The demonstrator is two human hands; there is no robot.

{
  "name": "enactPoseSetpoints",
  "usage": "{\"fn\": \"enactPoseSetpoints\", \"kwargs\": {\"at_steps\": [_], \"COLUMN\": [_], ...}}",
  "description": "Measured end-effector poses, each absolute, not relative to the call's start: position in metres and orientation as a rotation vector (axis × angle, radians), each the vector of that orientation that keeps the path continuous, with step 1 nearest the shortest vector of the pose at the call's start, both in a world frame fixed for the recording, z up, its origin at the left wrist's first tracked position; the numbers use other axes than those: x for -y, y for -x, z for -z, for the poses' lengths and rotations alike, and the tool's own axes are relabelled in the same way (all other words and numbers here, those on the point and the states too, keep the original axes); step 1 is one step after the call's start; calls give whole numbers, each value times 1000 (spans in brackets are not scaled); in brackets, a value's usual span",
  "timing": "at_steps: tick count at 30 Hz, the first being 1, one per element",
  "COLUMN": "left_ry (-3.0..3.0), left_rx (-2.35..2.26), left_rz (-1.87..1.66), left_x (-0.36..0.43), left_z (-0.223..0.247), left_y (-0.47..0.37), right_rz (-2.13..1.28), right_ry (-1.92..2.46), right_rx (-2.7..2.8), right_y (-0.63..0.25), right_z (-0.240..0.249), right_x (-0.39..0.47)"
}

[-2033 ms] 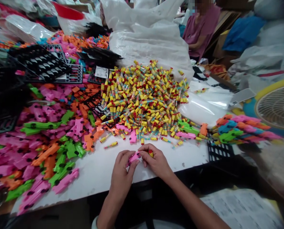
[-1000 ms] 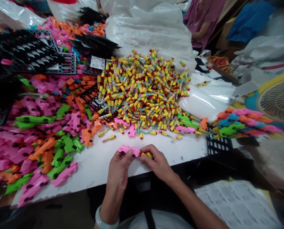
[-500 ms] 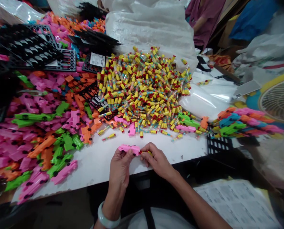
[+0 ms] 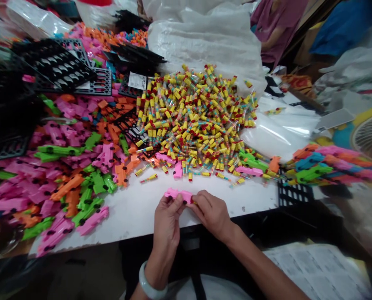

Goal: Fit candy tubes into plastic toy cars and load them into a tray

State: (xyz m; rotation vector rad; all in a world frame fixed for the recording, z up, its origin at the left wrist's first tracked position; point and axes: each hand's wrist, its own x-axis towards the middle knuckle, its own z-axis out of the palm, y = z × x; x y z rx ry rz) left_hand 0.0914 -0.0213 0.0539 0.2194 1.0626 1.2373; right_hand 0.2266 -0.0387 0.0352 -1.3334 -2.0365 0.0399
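My left hand [image 4: 169, 214] pinches a pink toy car [image 4: 180, 195] above the front of the white table. At the car's right end, my right hand [image 4: 213, 211] is closed on a small candy tube, mostly hidden by the fingers; a bit of yellow shows. The tube meets the rear of the car, but I cannot tell how far it is inserted. Beyond my hands spreads a big heap of candy tubes [image 4: 198, 121] with yellow labels and red caps. A loose pink car [image 4: 177, 169] lies at the heap's near edge.
Pink, green and orange toy cars [image 4: 63, 166] pile up on the left. Black plastic trays [image 4: 54, 66] lie over that pile. At right, finished-looking cars stand in a black tray [image 4: 293, 193], near a fan [image 4: 371, 133]. A person in a purple top [image 4: 275, 33] is at the back.
The whole view has shifted, so the scene sits further right. My right hand has closed in tighter against the car's end, hiding more of the tube.
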Motion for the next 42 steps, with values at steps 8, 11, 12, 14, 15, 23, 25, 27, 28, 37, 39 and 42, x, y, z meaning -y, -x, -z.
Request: {"fn": "enactPoseSetpoints", "kwargs": {"at_steps": [8,11,12,14,15,23,25,27,28,37,39,42], "left_ry": [-526,-877,-1044,-1419,-1596,-2040,-2033,-2031,-2025,-1902,-1946,-1930], "left_rx": [-1133,-1338,-1458,-1741,-1874,-1894,-1793,-1805,-1891,-2537,-2461,-2238], "left_rz": [-1021,-1041,-1087,-1140,-1121,-819,-835,-928,-990,-714,-723,-860], "left_x": [20,9,4,-10,-17,-20,-13,-13,-16,-61,-53,-35], "left_z": [-57,-56,-54,-50,-47,-29,-30,-32,-33,-48,-47,-44], "left_y": [-89,-67,-56,-32,-21,-10,-18,-18,-14,47,47,40], "right_rz": [-191,-22,63,172,213,-473,-582,-549,-511,-241,-192,-147], "right_ry": [1412,1597,1668,1804,1838,1683,1589,1613,1656,1761,1728,1773], "right_rx": [1981,1780,1704,1630,1609,1553,1733,1908,1989,2053,2004,1953], "right_y": [-246,-292,-311,-345,-357,-255,-206,-166,-151,-156,-171,-188], "right_z": [-23,-16,-16,-19,-21,-27,-26,-29,-32,-18,-9,-3], "right_x": [40,32,29,24,22,14,4,-9,-15,-4,5,14]}}
